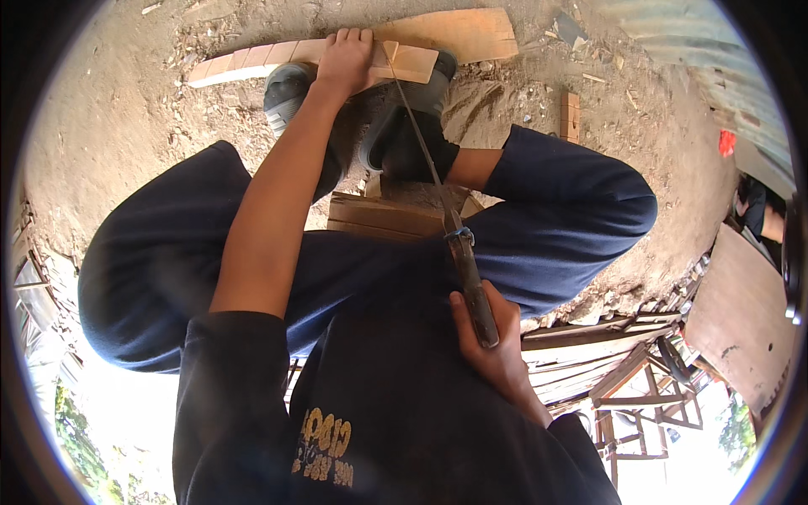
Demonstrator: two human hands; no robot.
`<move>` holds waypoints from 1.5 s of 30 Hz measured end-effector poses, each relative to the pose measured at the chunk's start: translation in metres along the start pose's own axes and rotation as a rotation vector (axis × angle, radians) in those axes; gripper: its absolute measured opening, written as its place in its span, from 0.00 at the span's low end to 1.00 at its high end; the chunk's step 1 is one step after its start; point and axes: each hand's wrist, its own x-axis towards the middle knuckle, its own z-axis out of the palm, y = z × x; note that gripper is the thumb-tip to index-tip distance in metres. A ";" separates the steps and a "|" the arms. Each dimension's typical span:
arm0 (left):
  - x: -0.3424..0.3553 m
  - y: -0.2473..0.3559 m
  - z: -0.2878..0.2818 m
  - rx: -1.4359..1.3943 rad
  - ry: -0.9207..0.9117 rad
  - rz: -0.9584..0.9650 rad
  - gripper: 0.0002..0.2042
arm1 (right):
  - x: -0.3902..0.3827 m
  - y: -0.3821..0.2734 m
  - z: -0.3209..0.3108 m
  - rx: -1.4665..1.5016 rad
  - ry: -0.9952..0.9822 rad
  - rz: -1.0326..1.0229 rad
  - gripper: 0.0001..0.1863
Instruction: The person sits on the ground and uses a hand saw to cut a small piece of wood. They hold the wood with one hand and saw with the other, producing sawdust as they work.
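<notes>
A long, slightly curved wooden board (278,55) lies at the far side, resting on or against my dark shoes (289,88). Several lines cross its left part; I cannot tell whether they are cuts or marks. My left hand (347,61) grips the board near its middle, with the fingers bent over the far edge. In my right hand (495,332) is the dark handle of a handsaw (464,269). Its narrow blade slants away to the upper left. The blade's far end meets the board just right of my left hand.
A wider curved plank (454,35) lies behind the board. Beneath my legs is a wooden block (383,217), and a small wood piece (570,116) lies on the dirt at right. Corrugated metal sheeting (699,50) and a wooden frame (644,402) stand farther right.
</notes>
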 end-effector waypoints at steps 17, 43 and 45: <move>-0.013 0.009 0.003 -0.070 0.075 -0.023 0.28 | 0.025 0.022 -0.009 -0.072 -0.074 -0.061 0.07; -0.004 -0.005 0.005 -0.094 -0.046 0.014 0.33 | 0.002 0.013 -0.049 0.094 -0.013 -0.040 0.06; -0.014 -0.003 0.005 -0.101 0.012 0.020 0.34 | -0.005 0.009 -0.052 0.096 -0.029 -0.013 0.06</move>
